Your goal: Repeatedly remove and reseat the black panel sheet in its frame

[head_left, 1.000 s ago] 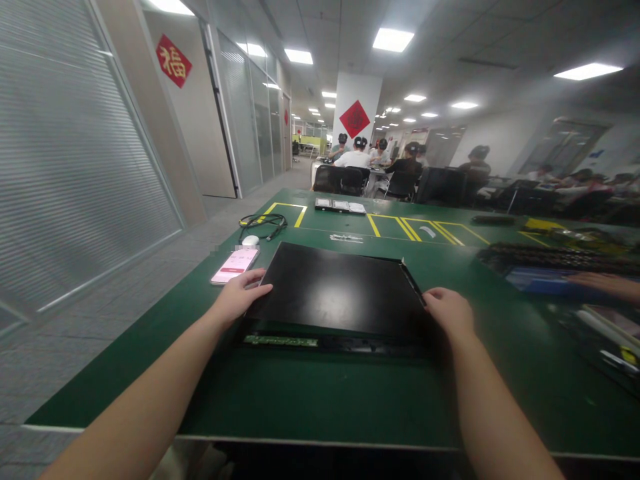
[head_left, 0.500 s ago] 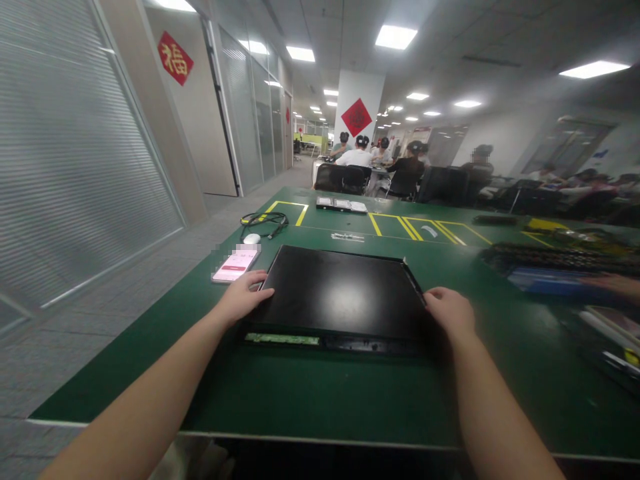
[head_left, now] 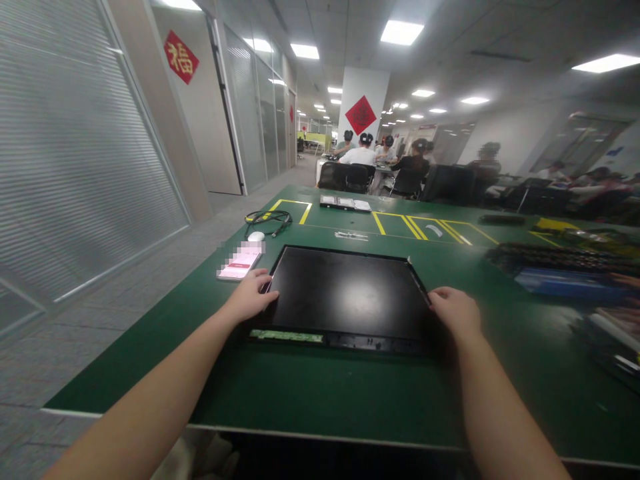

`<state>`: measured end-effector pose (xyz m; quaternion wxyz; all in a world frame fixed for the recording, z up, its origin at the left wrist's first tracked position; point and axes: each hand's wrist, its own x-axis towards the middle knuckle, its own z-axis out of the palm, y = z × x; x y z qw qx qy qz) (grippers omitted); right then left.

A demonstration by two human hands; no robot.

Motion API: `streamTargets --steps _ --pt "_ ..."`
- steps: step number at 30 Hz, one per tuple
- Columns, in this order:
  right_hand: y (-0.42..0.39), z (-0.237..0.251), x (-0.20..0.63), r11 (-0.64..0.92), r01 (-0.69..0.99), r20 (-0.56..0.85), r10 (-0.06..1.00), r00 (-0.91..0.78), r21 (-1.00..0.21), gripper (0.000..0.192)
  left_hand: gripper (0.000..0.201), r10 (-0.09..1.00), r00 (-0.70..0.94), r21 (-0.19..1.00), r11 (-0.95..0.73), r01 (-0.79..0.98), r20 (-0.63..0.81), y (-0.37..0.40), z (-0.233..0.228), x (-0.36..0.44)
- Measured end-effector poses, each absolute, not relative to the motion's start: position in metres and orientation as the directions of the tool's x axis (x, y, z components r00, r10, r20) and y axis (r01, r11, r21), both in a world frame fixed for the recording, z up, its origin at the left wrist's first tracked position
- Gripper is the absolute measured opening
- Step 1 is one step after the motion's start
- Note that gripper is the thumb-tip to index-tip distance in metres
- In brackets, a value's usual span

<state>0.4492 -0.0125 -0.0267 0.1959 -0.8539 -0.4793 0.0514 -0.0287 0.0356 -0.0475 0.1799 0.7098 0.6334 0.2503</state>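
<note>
A black LCD screen panel [head_left: 345, 290] lies in a thin black frame on the green table [head_left: 325, 393] before me. A green circuit board strip [head_left: 287, 336] shows along the near edge of the frame. My left hand [head_left: 253, 293] grips the panel's left edge, its thumb on the dark surface and its fingers at the side. At the right edge, my right hand [head_left: 457, 312] pinches the side with thumb and fingers. The undersides of both grips are hidden.
Left of the panel lie a phone [head_left: 241, 261], a white mouse [head_left: 256, 237] and a coiled black cable [head_left: 270, 220]. Beyond it are small clear strips [head_left: 351, 235] and a flat case [head_left: 345, 203]. A blue object [head_left: 565, 285] lies to the right. Several people sit farther back.
The screen panel has sunk slightly and now sits more evenly within the frame, whose far rim shows more. Both hands keep their grip at the sides. My view has shifted slightly left.
</note>
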Motion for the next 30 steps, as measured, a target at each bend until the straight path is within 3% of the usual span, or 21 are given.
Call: streamTargets --steps 4,10,18,24,30 --pt "-0.012 -0.027 0.449 -0.466 0.801 0.098 0.839 0.534 -0.377 0.036 0.048 0.978 0.129 0.432 -0.19 0.881 0.166 0.031 -0.046 -0.023" --pt "-0.012 -0.026 0.449 -0.481 0.798 0.087 0.835 0.543 -0.362 0.037 0.052 0.966 0.21 0.323 -0.249 0.913 0.152 0.021 -0.046 -0.007" --pt "-0.012 -0.031 0.452 -0.436 0.826 0.136 0.85 0.508 -0.358 0.036 0.051 0.961 0.139 0.423 -0.233 0.876 0.241 0.029 -0.051 -0.013" --pt "-0.011 -0.029 0.451 -0.451 0.82 0.111 0.85 0.515 -0.353 0.038 0.056 0.977 -0.053 0.538 -0.069 0.84 0.207 0.045 -0.047 -0.017" --pt "-0.012 -0.026 0.449 -0.47 0.803 0.075 0.845 0.53 -0.367 0.037 0.057 0.98 -0.1 0.416 0.02 0.909 0.172 0.055 -0.041 -0.011"
